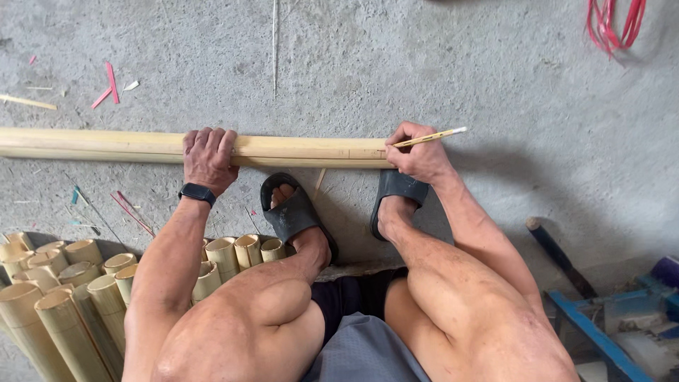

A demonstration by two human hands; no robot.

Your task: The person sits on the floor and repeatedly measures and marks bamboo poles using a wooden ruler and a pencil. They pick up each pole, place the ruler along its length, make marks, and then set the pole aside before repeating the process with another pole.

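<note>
Head cam, looking straight down: a long pale yellow bamboo pole [297, 148] lies flat across the concrete floor [424, 64], running off the left edge and ending just past the right foot. It's smooth, with a faint node ring near its right end. The left hand [207, 157] sits on top of it, fingers [212, 136] curled over the far side and clamped on the pole. The right hand [417, 154] has its fingers pinched together on a thin yellow pencil [431, 136], tip touching the pole's right end. Black sandals [293, 212] sit just near of the pole. A stack of cut bamboo tubes [78, 283] is near left.
</note>
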